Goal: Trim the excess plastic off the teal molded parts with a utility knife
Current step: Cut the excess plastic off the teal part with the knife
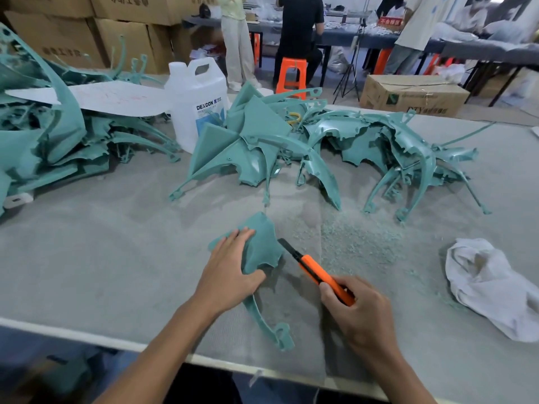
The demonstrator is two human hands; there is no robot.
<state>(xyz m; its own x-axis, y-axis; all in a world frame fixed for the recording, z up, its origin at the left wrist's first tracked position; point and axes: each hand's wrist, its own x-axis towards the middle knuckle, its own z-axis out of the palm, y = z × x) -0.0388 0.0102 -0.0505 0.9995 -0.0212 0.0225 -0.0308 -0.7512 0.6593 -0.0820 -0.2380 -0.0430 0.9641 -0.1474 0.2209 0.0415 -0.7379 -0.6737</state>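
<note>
— What have you in the hands at this moment?

— My left hand (230, 272) lies flat on the teal molded part (262, 246), fingers spread over its broad panel and the thumb hooked under the near edge, so the part is pressed on the grey table cover (116, 258). The thin curved arm of the part runs toward me and ends in a small bracket near the table edge.

— And the knife?

— My right hand (358, 310) is closed around the back of the orange utility knife (318, 271). The black front end points up and left, just beside the right edge of the panel; if the blade touches the plastic, I cannot tell.

— What is around you?

— A patch of teal shavings (358, 237) lies right of the knife, and a white cloth (493, 287) farther right. Behind are heaps of teal parts (291, 147) and a white jug (195, 103) between them.
</note>
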